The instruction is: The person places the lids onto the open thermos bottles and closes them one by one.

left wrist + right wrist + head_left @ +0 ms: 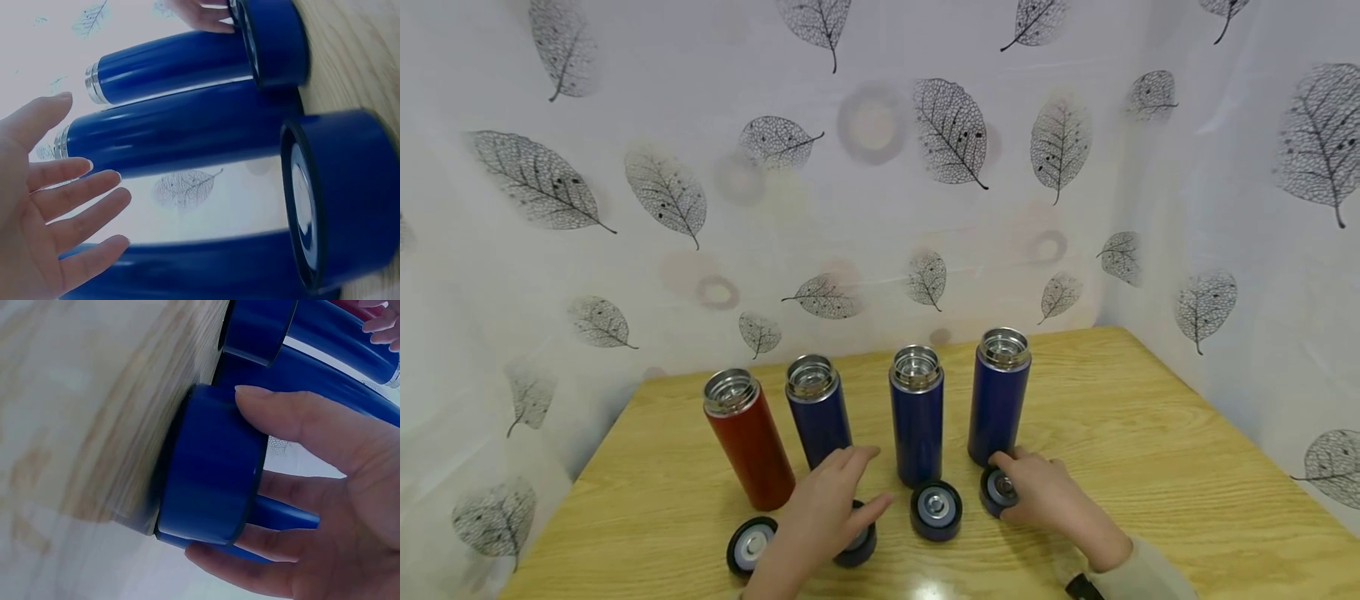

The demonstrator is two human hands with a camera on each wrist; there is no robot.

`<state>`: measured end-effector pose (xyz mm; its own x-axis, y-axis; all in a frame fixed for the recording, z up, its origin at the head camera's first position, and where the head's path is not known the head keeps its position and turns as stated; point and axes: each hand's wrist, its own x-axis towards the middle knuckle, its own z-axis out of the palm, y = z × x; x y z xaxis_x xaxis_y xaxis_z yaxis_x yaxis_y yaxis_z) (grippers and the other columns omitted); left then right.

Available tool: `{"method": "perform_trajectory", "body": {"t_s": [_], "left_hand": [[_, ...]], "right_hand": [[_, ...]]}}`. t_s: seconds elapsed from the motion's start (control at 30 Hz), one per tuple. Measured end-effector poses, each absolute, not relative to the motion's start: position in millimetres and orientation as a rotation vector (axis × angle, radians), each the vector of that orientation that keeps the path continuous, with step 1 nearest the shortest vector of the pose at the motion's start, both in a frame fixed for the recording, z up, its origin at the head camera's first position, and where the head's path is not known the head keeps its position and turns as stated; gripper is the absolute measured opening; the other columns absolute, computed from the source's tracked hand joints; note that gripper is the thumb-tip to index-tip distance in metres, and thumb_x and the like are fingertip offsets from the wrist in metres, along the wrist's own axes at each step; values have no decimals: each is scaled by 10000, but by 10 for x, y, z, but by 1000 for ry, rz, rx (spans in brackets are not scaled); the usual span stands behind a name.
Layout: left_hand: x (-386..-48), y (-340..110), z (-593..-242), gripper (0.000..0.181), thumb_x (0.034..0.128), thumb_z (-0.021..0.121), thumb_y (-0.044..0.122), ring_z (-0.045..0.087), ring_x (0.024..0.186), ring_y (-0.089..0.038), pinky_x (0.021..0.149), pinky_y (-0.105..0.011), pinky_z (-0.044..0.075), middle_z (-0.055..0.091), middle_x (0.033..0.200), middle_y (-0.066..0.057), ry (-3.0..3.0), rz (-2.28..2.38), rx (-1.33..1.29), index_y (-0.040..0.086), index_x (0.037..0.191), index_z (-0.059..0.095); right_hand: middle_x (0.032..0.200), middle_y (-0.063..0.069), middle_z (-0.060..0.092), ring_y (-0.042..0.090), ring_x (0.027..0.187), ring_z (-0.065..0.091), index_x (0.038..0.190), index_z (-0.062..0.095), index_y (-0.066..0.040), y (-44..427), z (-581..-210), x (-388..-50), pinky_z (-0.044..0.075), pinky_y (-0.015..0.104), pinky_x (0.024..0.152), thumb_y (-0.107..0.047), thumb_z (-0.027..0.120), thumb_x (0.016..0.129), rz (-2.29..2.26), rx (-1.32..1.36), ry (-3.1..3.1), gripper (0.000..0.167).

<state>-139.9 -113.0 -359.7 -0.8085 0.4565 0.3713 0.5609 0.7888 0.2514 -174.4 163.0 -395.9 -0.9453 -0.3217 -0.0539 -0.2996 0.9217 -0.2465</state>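
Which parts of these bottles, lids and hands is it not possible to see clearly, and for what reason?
Leftmost blue bottle: base hidden by the left hand, head view; cut off by the bottom edge, left wrist view.
Lid beside the left hand's thumb: partly covered by that hand, head view.
Rightmost lid: partly covered by the right hand, head view.
Red bottle: mostly out of frame, right wrist view.

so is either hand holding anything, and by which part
The right hand grips the rightmost lid by opposite sides of its outer wall; the left hand holds nothing.
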Motion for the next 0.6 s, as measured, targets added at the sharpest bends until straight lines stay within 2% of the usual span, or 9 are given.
{"method": "perform_trajectory", "body": {"t_s": [0.2, 0.4, 0.6], "left_hand": [[-1438, -1010, -3574, 476, 835, 562, 438, 568, 924, -176, 699, -318, 495, 600, 1050, -54, -2661, -541, -762, 60, 1124, 559], [-1474, -877, -3548, 536, 851, 493, 493, 544, 994, -187, 785, -350, 467, 578, 1106, -62, -2704, -660, -739, 59, 1163, 535], [-1514, -729, -3549, 511, 847, 524, 464, 530, 1021, -183, 796, -344, 462, 568, 1124, -56, -2695, -769, -754, 67, 1169, 537]], "right_hand": [[988, 137, 528, 258, 829, 537, 1121, 513, -40, 1632, -3907, -1737, 400, 504, 643, -191, 808, 572, -401, -443, 2956, 641], [928, 114, 478, 203, 760, 516, 1107, 498, 42, 1657, -3807, -1693, 422, 413, 588, -156, 778, 579, -540, -428, 2962, 629], [943, 126, 446, 199, 767, 515, 1111, 479, 81, 1699, -3734, -1660, 450, 344, 590, -113, 756, 561, -673, -438, 2978, 647]]}}
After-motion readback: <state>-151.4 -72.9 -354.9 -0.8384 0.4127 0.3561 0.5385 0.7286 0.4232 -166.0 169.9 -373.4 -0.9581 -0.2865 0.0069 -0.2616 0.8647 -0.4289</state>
